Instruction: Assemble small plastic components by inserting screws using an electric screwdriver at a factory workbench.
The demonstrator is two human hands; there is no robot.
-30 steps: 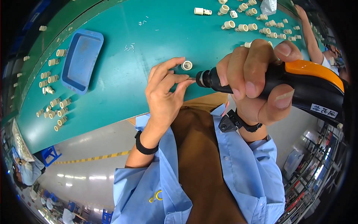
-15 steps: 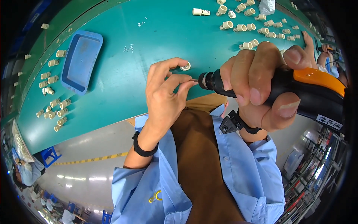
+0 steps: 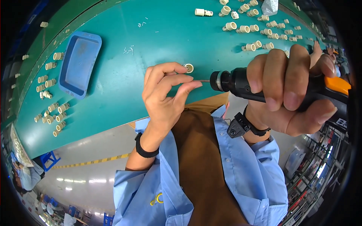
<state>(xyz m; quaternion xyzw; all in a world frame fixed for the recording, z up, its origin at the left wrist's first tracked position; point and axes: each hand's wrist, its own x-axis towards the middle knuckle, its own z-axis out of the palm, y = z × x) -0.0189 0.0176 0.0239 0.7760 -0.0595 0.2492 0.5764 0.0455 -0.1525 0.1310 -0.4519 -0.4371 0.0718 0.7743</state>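
Note:
My right hand (image 3: 290, 84) is wrapped round a black electric screwdriver (image 3: 238, 83) with an orange lever, held sideways above the table. Its thin bit (image 3: 203, 80) points left and reaches my left fingertips. My left hand (image 3: 166, 88) is closed in a pinch, with index finger and thumb close round the bit's tip. Anything small between them is hidden. A round cream lamp holder (image 3: 189, 68) shows its open end right by the upper fingertips of that hand. Whether those fingers grip it or only touch it, I cannot tell.
On the green table (image 3: 124, 94) stands a blue tray (image 3: 80, 64) at the left, with several cream lamp holders (image 3: 63, 108) beside it. More lamp holders (image 3: 244, 29) cover the far right. Small white pins (image 3: 129, 49) lie scattered. A co-worker's arm (image 3: 316, 54) shows at right.
My right hand has drawn the screwdriver to the right, so more of the bit shows. My left hand has shifted slightly left and down.

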